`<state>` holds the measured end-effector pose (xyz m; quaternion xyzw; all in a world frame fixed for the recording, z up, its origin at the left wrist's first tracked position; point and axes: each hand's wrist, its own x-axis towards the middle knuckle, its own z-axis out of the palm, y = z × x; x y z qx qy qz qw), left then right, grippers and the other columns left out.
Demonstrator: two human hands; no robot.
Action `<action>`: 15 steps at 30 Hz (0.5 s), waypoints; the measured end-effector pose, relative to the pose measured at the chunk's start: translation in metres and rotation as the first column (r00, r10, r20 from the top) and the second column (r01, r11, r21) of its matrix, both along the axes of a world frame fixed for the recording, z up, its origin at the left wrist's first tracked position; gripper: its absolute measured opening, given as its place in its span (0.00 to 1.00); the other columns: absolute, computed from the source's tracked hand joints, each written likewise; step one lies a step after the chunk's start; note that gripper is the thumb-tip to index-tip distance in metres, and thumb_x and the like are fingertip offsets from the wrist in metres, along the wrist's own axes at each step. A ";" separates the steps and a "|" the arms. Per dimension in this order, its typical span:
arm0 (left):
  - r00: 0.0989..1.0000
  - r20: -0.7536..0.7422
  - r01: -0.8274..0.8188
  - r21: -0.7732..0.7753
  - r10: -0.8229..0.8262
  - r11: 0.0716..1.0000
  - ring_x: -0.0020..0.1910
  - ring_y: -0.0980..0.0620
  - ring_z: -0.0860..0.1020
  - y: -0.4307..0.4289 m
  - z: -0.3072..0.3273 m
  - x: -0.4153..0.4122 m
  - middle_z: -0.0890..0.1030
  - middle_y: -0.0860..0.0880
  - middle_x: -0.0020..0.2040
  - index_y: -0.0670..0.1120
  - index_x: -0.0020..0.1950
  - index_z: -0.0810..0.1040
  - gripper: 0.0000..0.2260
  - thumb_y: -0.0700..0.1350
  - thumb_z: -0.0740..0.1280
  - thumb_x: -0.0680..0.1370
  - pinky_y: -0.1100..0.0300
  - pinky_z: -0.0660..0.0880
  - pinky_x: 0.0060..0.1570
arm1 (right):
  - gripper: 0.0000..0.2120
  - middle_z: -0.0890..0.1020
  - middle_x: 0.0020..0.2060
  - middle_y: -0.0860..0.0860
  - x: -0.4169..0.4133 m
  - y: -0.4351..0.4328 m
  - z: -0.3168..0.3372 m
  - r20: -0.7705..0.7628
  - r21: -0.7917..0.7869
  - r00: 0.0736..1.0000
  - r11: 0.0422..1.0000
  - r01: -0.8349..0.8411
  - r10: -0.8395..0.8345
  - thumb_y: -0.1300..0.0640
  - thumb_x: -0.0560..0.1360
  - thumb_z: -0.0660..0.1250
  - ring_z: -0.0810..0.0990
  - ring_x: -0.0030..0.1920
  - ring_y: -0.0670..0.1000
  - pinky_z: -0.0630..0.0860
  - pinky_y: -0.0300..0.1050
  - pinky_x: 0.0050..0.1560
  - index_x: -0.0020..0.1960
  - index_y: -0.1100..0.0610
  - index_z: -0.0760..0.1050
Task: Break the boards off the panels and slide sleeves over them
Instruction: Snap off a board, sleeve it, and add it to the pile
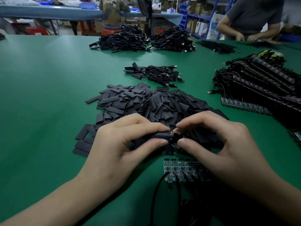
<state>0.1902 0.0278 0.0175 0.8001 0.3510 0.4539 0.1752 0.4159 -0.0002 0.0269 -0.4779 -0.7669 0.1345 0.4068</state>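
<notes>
Left hand point(123, 141) pinches a flat black tubular sleeve point(156, 136) lying left-right; right hand point(216, 141) pinches a small circuit board point(171, 133) at its right mouth. Bare green counter point(40, 95) leftward.

Spread across the green counter point(48, 95): heaped black sleeves point(146, 103), cable bundles point(156, 74), stacked panels point(260, 85) at right, one panel strip point(182, 170) nearest.

The only writing I can read is on the back of a jacket point(114, 13), worn by a person seated at the far bench. Pale capital letters there spell "OWN". A line of letters just above it is too blurred for me to make out. Any print on the boards point(182, 170) lying nearest to me is too small to read.
</notes>
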 end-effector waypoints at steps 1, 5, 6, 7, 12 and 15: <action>1.000 0.003 -0.007 0.011 0.007 1.000 0.46 0.57 0.81 0.000 0.000 0.000 0.82 0.56 0.46 0.52 0.53 0.86 0.09 0.48 0.74 0.74 0.68 0.73 0.46 | 0.06 0.84 0.49 0.41 0.001 0.001 0.000 -0.016 -0.032 1.000 0.999 -0.010 0.010 0.46 0.75 0.72 0.83 0.54 0.46 0.77 0.42 0.52 0.51 0.43 0.82; 0.998 -0.017 -0.059 0.058 0.060 0.997 0.49 0.56 0.79 -0.001 -0.001 0.002 0.79 0.54 0.49 0.54 0.54 0.86 0.09 0.49 0.75 0.74 0.71 0.70 0.50 | 0.02 0.84 0.46 0.42 -0.005 -0.001 -0.002 -0.047 -0.057 0.998 0.998 -0.033 0.031 0.50 0.74 0.72 0.83 0.52 0.48 0.78 0.46 0.51 0.45 0.43 0.82; 0.996 -0.015 -0.084 0.063 0.085 0.995 0.49 0.55 0.79 -0.001 -0.001 0.003 0.78 0.54 0.50 0.54 0.55 0.86 0.10 0.49 0.76 0.74 0.71 0.70 0.50 | 0.02 0.83 0.45 0.43 -0.008 -0.002 -0.003 -0.045 -0.042 0.999 0.999 -0.033 0.031 0.51 0.74 0.72 0.83 0.51 0.48 0.78 0.46 0.50 0.45 0.44 0.82; 0.993 -0.008 -0.116 0.068 0.117 0.991 0.50 0.55 0.78 -0.001 -0.001 0.003 0.77 0.53 0.51 0.55 0.56 0.85 0.12 0.50 0.76 0.73 0.70 0.70 0.51 | 0.01 0.83 0.44 0.42 -0.009 -0.003 -0.003 -0.039 -0.019 0.999 1.000 -0.025 0.024 0.52 0.74 0.73 0.83 0.49 0.48 0.77 0.45 0.48 0.44 0.45 0.82; 0.980 0.053 -0.194 0.059 0.191 0.979 0.53 0.59 0.79 -0.004 0.003 0.006 0.80 0.55 0.51 0.53 0.61 0.83 0.18 0.53 0.75 0.72 0.71 0.70 0.55 | 0.02 0.81 0.40 0.42 -0.012 -0.005 -0.004 0.054 0.179 0.996 0.982 0.059 -0.070 0.55 0.74 0.73 0.81 0.45 0.46 0.76 0.47 0.46 0.43 0.52 0.82; 0.986 0.047 -0.164 0.044 0.162 0.985 0.56 0.61 0.79 -0.007 0.003 0.009 0.81 0.57 0.54 0.52 0.62 0.83 0.21 0.55 0.74 0.71 0.73 0.69 0.58 | 0.04 0.82 0.40 0.45 -0.012 -0.004 -0.004 0.153 0.303 0.980 0.950 0.075 -0.126 0.55 0.75 0.73 0.81 0.45 0.50 0.75 0.51 0.48 0.43 0.55 0.82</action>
